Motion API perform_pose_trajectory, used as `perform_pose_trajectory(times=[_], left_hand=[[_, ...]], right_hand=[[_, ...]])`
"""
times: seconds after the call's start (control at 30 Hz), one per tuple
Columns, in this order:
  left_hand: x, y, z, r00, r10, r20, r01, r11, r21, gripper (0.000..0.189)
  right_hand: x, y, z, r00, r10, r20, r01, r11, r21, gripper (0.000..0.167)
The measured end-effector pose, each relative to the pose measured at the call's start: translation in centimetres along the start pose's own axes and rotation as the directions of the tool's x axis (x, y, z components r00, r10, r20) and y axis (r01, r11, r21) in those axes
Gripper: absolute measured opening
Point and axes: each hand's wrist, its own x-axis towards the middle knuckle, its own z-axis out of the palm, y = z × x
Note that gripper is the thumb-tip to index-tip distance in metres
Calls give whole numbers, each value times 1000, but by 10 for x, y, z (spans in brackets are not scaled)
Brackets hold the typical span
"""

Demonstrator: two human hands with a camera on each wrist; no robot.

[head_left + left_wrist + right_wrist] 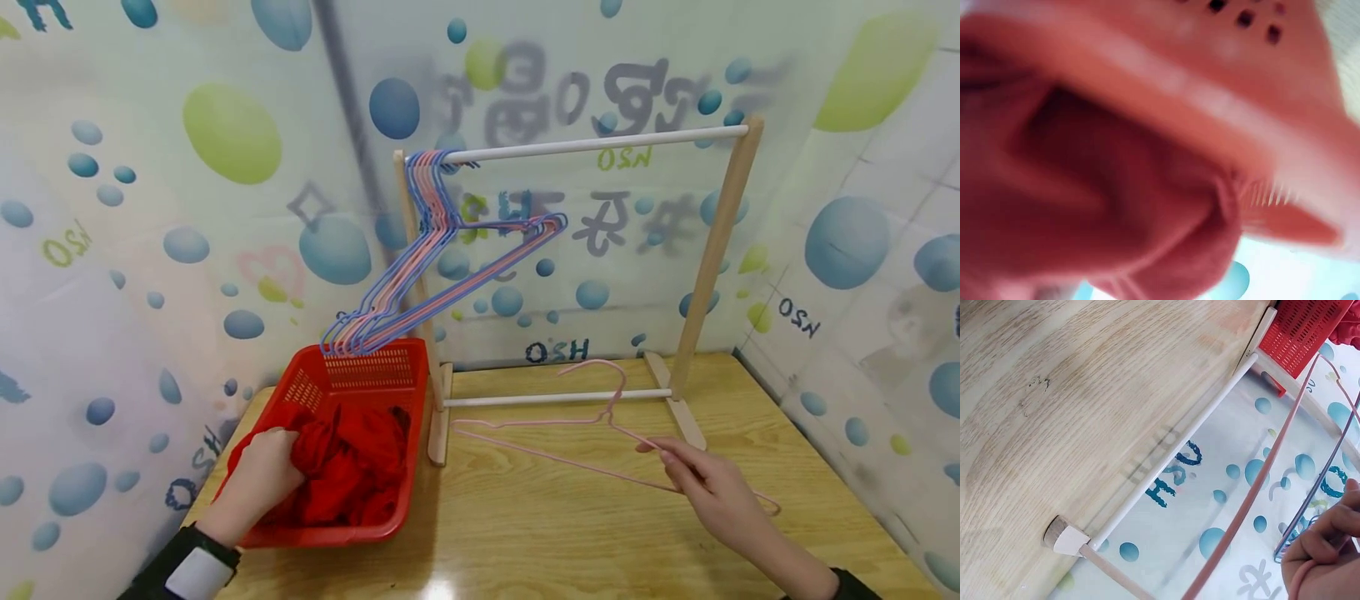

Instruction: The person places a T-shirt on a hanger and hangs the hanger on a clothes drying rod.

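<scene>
My left hand (264, 473) grips a bunch of red cloth (352, 467) at the left side of a red plastic basket (408, 492). The fingertips are hidden in the folds. Blurred red cloth (1116, 187) fills much of the left wrist view, beside the basket's rim. On the right, my right hand (716, 496) holds a pink clothes hanger (555, 452) by one shoulder, its hook upward, above the table. Fingers curl round the pink hanger (1254, 487) in the right wrist view, at the lower right.
A wooden rack (716, 250) with a white top bar (600, 145) stands at the back of the table (525, 533). Several blue and pink hangers (435, 250) hang bunched at the bar's left end, partly over the basket. A patterned curtain (225, 217) surrounds the table.
</scene>
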Motion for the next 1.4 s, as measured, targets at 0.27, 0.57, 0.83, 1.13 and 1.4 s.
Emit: perform_pose_trajectory(times=[0.27,0.57,0.83,1.13,1.4], left_hand=[[5,2,-34,991,-14,130,49,962,-268,20],[12,25,-51,979,-26,204,138,818,-559,10],[21,54,-70,984,-82,158,170,704,-690,20],[33,104,-62,997,4,81,72,399,-914,26],[44,145,-42,991,89,96,59,349,-935,17]], right_hand=[[-2,3,-5,999,10,-40,-10,1000,-16,25],[-2,5,-8,996,7,-88,-9,1000,-20,24],[0,6,-11,987,-12,-158,4,999,-47,23],[0,13,-15,972,-19,-234,3,998,-65,22],[1,19,-21,955,-27,-296,5,997,-73,22]])
